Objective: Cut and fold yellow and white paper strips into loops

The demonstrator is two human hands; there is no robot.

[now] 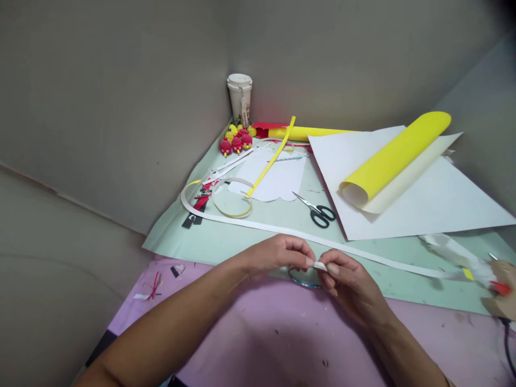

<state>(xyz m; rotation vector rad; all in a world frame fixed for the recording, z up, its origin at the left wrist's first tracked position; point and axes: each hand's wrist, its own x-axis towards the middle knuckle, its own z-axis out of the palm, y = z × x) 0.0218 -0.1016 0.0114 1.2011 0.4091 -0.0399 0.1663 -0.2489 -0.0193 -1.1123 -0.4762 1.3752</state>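
Working left to right: at least four red figures (226, 148) stand beside several yellow ones that overlap too much for a firm count. One lidded cup (240, 99) stands behind them. One long white strip (258, 227) crosses the surface (282, 333); one straight yellow strip (270, 164) lies at a slant above it. The left hand (274, 252) has its grip pinched on one end of a small white band (321, 266); a blue-edged loop (305, 285) hangs below. One pair of scissors (315, 208) lies unheld behind the hands. The right hand (350, 277) pinches the band's other end. The step in hand appears to be aligning or joining the band; the next move calls for light, steady fingertip pressure. Farther right, one yellow roll (399, 153) rests on one large white sheet (403, 223).
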